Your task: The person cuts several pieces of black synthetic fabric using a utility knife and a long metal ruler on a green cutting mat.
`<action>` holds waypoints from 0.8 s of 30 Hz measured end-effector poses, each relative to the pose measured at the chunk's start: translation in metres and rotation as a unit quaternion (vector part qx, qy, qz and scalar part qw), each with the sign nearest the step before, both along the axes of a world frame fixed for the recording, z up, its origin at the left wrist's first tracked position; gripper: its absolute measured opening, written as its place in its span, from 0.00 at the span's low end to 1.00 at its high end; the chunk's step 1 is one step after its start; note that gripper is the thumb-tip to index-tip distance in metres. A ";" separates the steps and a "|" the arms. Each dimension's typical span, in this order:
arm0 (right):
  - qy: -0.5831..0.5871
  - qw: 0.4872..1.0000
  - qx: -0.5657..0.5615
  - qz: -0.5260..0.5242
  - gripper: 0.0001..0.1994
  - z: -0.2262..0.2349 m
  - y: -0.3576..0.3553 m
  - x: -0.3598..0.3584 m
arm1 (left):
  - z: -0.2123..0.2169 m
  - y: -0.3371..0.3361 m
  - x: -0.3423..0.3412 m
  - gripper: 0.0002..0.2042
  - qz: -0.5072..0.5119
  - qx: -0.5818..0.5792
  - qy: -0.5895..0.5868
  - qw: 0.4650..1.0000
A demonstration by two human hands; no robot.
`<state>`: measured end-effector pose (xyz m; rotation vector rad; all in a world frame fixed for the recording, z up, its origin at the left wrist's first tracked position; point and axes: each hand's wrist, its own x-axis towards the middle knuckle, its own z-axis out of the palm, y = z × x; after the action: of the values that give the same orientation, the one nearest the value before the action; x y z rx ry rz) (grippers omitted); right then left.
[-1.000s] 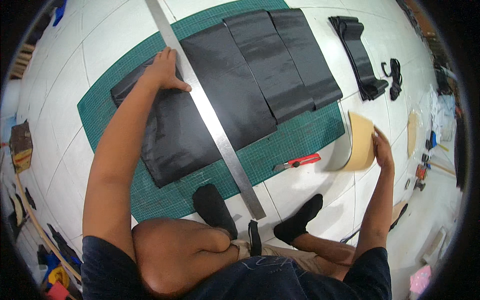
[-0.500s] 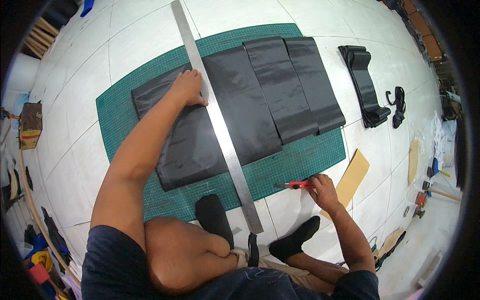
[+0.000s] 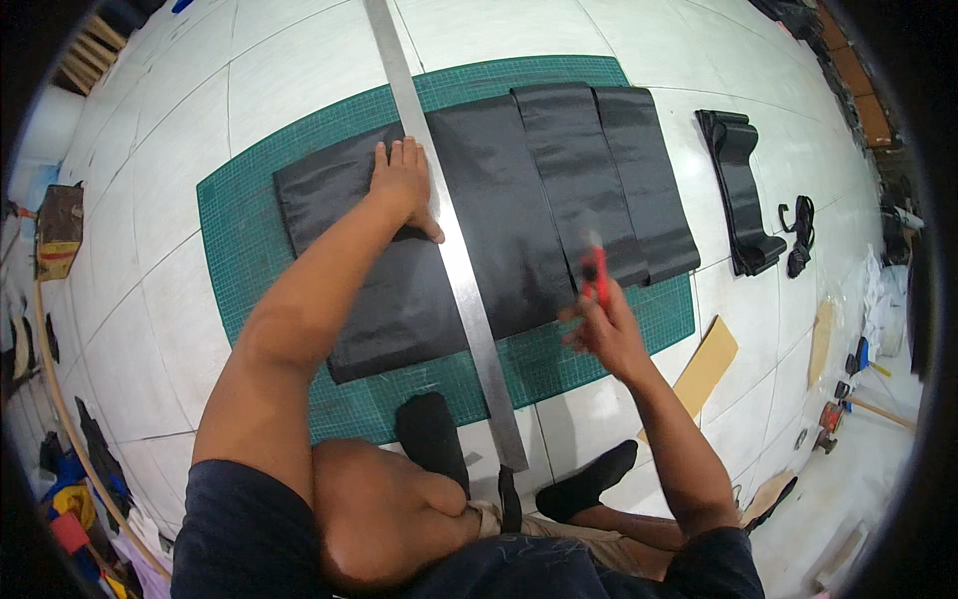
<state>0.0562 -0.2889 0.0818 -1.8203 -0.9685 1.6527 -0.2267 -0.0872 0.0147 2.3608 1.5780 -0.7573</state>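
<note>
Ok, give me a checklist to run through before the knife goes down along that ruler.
1. Left hand pressing black sheet beside metal ruler: ok.
2. Left fingertips clear of the ruler's right edge: ok; they lie on its left side.
3. Red utility knife gripped in right hand: ok, but raised and blurred.
4. Blade extended: cannot tell.
5. Green cutting mat under the whole sheet: ok.
6. Feet in black socks away from the ruler's near end: not ok; one sits right beside it.

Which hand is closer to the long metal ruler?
Left. The left hand presses right beside the ruler, thumb touching it; the right hand, holding a red cutter, is farther right.
</note>
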 end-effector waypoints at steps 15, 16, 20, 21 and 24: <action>-0.341 0.898 0.177 0.216 0.16 -0.071 0.195 -0.172 | -0.002 0.000 -0.005 0.75 -0.003 -0.015 -0.020 1.000; -0.347 0.899 0.182 0.194 0.16 -0.073 0.198 -0.175 | -0.002 0.000 -0.006 0.75 0.000 -0.009 -0.032 0.999; -0.341 0.902 0.196 0.175 0.18 -0.078 0.202 -0.177 | -0.004 0.001 -0.007 0.74 -0.006 -0.010 -0.029 1.000; -0.341 0.903 0.195 0.175 0.18 -0.079 0.203 -0.177 | -0.004 0.000 -0.007 0.74 -0.007 -0.011 -0.030 0.999; -0.356 0.892 0.202 0.191 0.18 -0.081 0.208 -0.176 | -0.004 0.001 -0.006 0.74 -0.007 -0.010 -0.034 0.999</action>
<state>-0.1199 -0.0813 0.0004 -2.0339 -1.9220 0.8169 -0.2323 -0.0862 0.0108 2.3599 1.5216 -0.6845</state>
